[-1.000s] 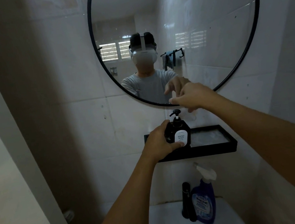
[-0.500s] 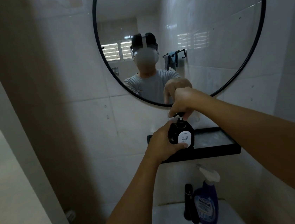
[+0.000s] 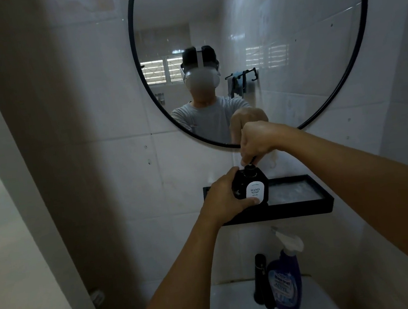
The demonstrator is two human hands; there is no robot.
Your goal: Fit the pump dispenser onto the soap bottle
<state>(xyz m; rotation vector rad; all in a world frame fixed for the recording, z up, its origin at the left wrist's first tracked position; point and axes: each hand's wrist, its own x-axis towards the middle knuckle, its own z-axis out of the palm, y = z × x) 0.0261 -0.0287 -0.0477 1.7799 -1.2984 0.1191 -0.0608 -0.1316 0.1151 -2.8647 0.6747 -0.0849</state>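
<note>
Right hand (image 3: 257,139) now down on pump dispenser (image 3: 249,166); left hand (image 3: 224,197) around soap bottle (image 3: 251,187)

The soap bottle (image 3: 251,187) is set at the left end of the shelf (image 3: 303,206), below the mirror (image 3: 285,30). Under the shelf, a spray bottle (image 3: 286,282) is stood right of a slim bottle (image 3: 261,280).

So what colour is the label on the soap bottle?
White with dark lettering, on the black soap bottle; the head view shows it.

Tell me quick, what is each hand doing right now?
Left hand: closed around the soap bottle.
Right hand: closed on the pump at the bottle's top.
</note>
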